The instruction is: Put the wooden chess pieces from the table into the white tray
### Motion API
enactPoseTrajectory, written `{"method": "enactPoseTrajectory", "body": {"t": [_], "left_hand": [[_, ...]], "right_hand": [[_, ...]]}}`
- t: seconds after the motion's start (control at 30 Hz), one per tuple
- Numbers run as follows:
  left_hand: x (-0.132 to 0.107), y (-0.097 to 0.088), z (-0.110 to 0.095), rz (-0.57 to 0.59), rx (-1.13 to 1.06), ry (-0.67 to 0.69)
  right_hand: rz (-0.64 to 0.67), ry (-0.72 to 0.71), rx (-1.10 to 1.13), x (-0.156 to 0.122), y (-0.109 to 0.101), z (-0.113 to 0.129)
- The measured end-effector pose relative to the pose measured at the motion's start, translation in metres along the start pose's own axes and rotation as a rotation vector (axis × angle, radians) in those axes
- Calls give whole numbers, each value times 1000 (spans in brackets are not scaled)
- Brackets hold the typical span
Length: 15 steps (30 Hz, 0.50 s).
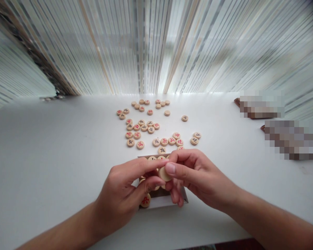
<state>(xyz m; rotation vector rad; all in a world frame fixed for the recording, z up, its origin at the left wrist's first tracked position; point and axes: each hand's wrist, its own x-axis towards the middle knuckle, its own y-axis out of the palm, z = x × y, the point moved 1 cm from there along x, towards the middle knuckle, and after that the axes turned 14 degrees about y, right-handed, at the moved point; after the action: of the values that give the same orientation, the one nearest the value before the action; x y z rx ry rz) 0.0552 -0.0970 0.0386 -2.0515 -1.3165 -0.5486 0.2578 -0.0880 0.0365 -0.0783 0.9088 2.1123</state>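
A round wooden xiangqi piece (pixel 163 174), its visible face blank, is pinched between both hands above a shallow box. My right hand (pixel 195 177) has its thumb on the face of the piece, with the other fingers curled behind it. From the left, my left hand (pixel 127 187) closes index finger and thumb about its edge. Beneath them, the box (pixel 163 201) holds several pieces in its far and left parts, one a red-marked piece (pixel 145 200) at the near left corner. My hands cover much of the box's inside.
Many loose xiangqi pieces (pixel 137 127), red-marked, black-marked or blank side up, lie scattered on the white table (pixel 67 156) beyond the box. Two brown objects, mostly blurred out, rest at the right. A striped string curtain (pixel 114 45) hangs along the far edge.
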Motion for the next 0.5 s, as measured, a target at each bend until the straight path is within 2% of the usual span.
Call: {"method": "enactPoseTrajectory", "body": {"t": [0.23,0.37,0.5], "left_hand": [[0,2,1,-102,-137,-144],[0,0,0,-120,-114,-144],[0,0,0,-91,-35,-75]], "right_hand": [[59,33,75,-2,2,2],[59,42,65,-2,3,2],[30,41,51,-2,4,1]]}}
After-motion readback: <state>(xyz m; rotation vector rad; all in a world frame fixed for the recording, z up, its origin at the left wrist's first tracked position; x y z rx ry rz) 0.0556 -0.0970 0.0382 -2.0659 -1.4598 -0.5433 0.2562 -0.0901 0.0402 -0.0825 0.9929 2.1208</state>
